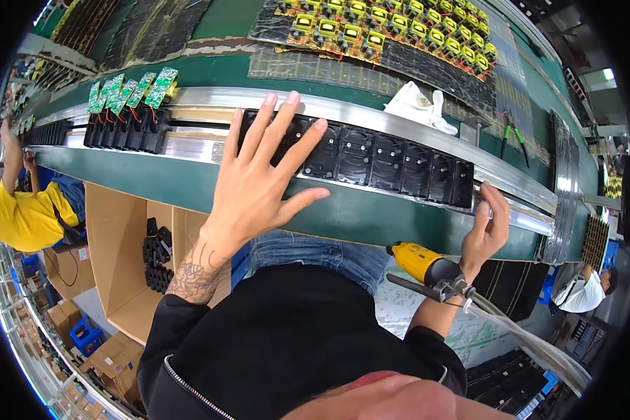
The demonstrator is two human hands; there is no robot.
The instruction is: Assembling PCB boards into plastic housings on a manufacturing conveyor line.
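A row of black plastic cases sits side by side in a long aluminium rail on the green bench. My left hand lies spread over the left part of the row, its fingertips reaching the rail's far edge and hiding some cases. At the right end of the row is my right hand, fingers loosely bent beside the last case, thumb apart from them, holding nothing. A yellow power screwdriver with a black nose hangs close to my right wrist, in front of the bench edge.
More black cases with green circuit boards stand farther left in the rail. Boards with yellow transformers lie behind, near a white cloth and green-handled pliers. A cardboard box stands below; a yellow-shirted person works left.
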